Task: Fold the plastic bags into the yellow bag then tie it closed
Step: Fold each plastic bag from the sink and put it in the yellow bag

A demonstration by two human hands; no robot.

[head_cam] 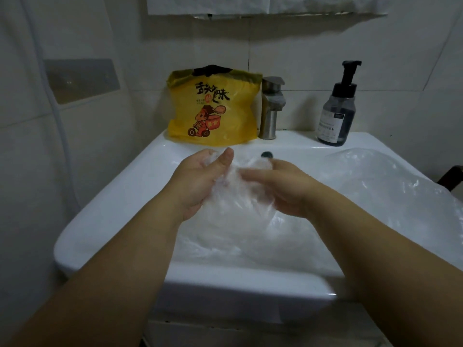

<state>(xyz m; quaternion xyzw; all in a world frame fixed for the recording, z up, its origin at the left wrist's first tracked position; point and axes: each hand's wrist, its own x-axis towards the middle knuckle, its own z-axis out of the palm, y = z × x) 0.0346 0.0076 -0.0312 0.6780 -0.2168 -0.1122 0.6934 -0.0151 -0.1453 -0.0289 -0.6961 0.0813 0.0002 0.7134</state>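
Risk 1: the thin, crumpled clear plastic bag [240,209] is slippery and springs back, so a loose fold is likely to open again and slide down into the basin of the white ceramic sink [112,209]. Any moisture there would make the film cling and resist folding; whether the basin is wet cannot be told. Risk 2: the yellow plastic bag [213,106] with the red cartoon print stands upright on the back ledge, well apart from both hands. It is light and unsupported, just beside the brushed-metal tap [271,106], so a one-handed push at its mouth could tip it forward into the basin. Risk 3: overfilling would leave too little free material at the top for a knot. The yellow bag already bulges, and something dark shows at its mouth. Risk 4: the second clear plastic bag [375,176] lies over the right rim and could slide off. State of the hands: the left hand [200,181] grips the clear plastic bag, with the thumb pressed over the gathered film. The right hand [288,186] lies across the same bag with its fingers toward the left hand, but they are blurred, so its grip cannot be told. The held bag is translucent, heavily creased and hangs above the basin. A dark pump bottle [337,108] stands on the ledge at the right.
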